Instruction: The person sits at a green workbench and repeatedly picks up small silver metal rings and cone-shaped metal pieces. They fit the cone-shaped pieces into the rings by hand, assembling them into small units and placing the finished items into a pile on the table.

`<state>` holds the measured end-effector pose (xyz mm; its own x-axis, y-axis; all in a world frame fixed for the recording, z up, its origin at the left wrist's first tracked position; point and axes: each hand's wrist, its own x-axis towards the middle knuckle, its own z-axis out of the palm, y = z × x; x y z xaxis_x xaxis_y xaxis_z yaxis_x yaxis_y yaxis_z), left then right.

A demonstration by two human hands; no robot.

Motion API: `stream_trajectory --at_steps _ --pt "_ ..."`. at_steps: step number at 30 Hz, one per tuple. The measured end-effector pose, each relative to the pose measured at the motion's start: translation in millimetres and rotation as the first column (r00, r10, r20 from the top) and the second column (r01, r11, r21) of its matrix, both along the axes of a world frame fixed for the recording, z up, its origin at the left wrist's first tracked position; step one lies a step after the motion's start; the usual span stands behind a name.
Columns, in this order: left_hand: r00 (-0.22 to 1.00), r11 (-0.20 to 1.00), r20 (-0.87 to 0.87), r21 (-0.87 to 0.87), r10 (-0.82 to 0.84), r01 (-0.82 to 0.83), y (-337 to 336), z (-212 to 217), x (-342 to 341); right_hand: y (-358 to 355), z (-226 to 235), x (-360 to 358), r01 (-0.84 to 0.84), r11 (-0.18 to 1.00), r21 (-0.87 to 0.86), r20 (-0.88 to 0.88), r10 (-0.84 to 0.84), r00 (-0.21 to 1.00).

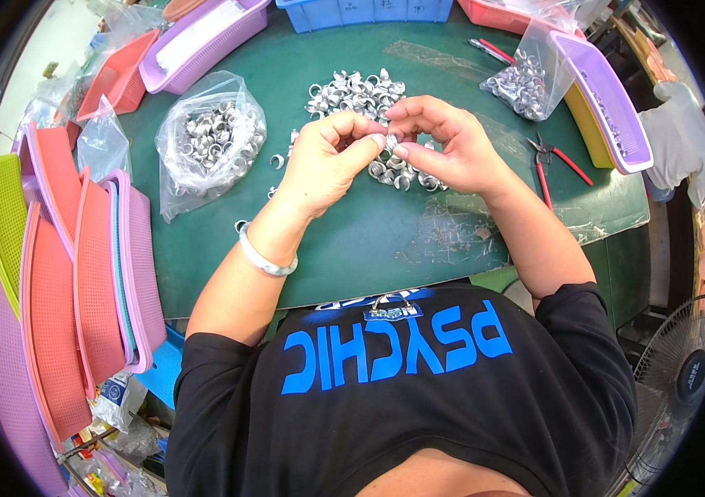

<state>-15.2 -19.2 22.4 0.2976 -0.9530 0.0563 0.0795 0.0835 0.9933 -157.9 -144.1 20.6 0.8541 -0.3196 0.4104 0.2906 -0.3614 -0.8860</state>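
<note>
My left hand (327,161) and my right hand (453,151) meet above the middle of the green table. Their fingertips pinch a small silver metal ring (389,142) between them, partly hidden by the fingers. Just beyond my hands lies a loose pile of similar silver rings (352,93). More rings (402,176) are heaped below my right fingers, and a few stray ones (277,161) lie left of my left hand. Further left, an opened clear plastic bag (213,141) holds many rings.
Red-handled pliers (547,156) rest at the right, near a bag of rings (526,87) and a purple basket (609,108). Another red-handled tool (491,50) lies farther back. A blue bin (365,12) stands at the far edge. Stacked baskets (100,282) crowd the left; a fan (675,381) stands lower right.
</note>
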Motion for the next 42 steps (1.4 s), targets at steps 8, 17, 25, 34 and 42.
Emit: stream_trajectory --at_steps 8,17,25,34,42 --pt "1.000 1.000 0.012 0.027 0.007 -0.007 -0.4 0.3 1.5 -0.9 2.4 -1.2 -0.005 0.996 -0.087 -0.055 0.001 0.999" --pt "0.996 0.999 0.087 0.041 0.020 -0.024 0.4 -5.9 3.6 -0.2 1.2 -1.0 -0.037 0.996 -0.081 -0.106 0.029 0.994" --pt "0.972 0.992 0.204 0.037 0.112 -0.122 4.5 -8.3 8.6 -10.9 20.5 -7.9 0.005 0.992 -0.127 0.009 -0.004 1.000" --pt "0.938 0.987 0.308 -0.054 0.159 -0.150 3.1 -18.2 7.3 -129.3 118.7 -85.6 0.666 0.619 -0.416 0.148 -0.676 0.721" --pt "0.889 0.980 0.412 -0.099 0.198 -0.172 2.7 -19.6 12.3 -180.2 123.0 -83.7 0.252 0.330 -0.910 -0.155 -0.833 0.531"
